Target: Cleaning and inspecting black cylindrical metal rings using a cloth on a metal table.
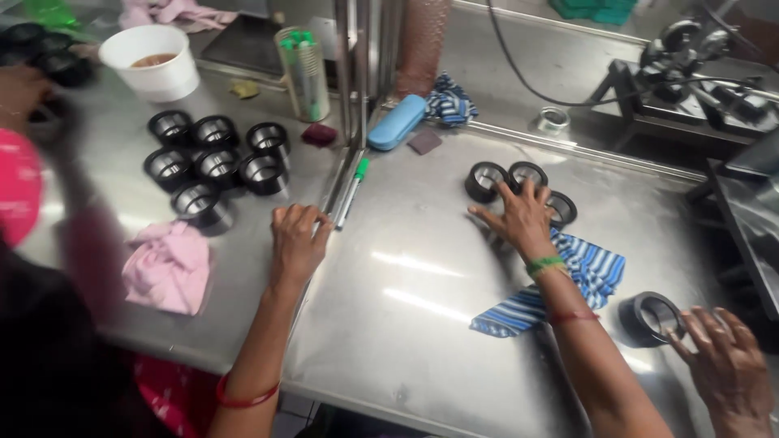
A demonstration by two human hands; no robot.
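My right hand lies flat with its fingers spread over a cluster of three black rings on the steel table. It touches them without gripping any. A green band and a red thread circle that wrist. Just behind it lies a blue striped cloth. My left hand rests on the seam between two table tops with its fingers curled and nothing in them. A green-capped pen lies beside it.
Several black rings and a pink cloth lie at the left. A blurred person in pink works there. Another person's hand is at a black ring at bottom right. At the back stand a white bowl, a blue case and a machine.
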